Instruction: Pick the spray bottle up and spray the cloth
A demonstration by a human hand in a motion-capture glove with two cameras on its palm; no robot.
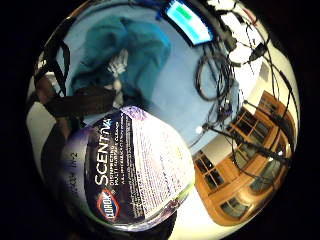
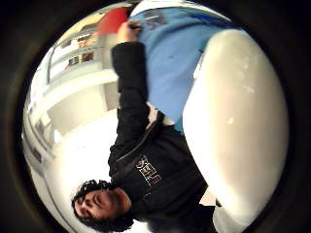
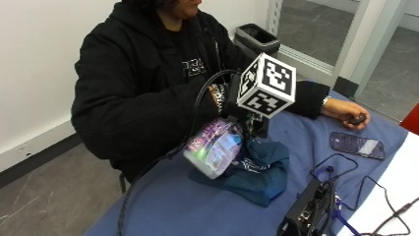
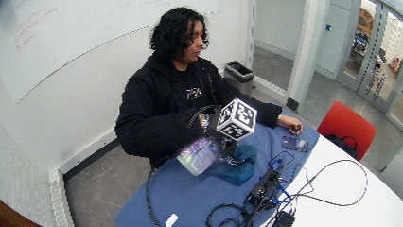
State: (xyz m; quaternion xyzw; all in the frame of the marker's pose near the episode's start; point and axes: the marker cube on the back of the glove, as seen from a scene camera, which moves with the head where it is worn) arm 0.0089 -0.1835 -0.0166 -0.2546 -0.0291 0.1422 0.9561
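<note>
In a white-walled room with glass doors behind, a person in a black hooded top sits at a worktop point(image 3: 164, 206) covered in blue. The gloved right hand point(image 3: 230, 101) is largely hidden behind its rig, so whether the grip is curled round the spray bottle point(image 3: 215, 147) cannot be told; yet the bottle hangs tilted in the air directly below it, clear of the worktop, and fills both palm views, which suggests it is being carried. Its base swings out towards seven o'clock in the outside view, a tilt that would bring the unseen nozzle end over the cloth point(image 3: 262, 172), a crumpled teal heap lying on the worktop just beside and beneath the bottle, at about four o'clock from it. The label point(image 1: 131, 170) reads "Clorox" and "Scentiva"; the fine print below is too small to make out. The bare left hand point(image 3: 347, 115) rests on the worktop well away at two o'clock, near a phone point(image 3: 357, 145), leaving the job to the gloved hand alone.
</note>
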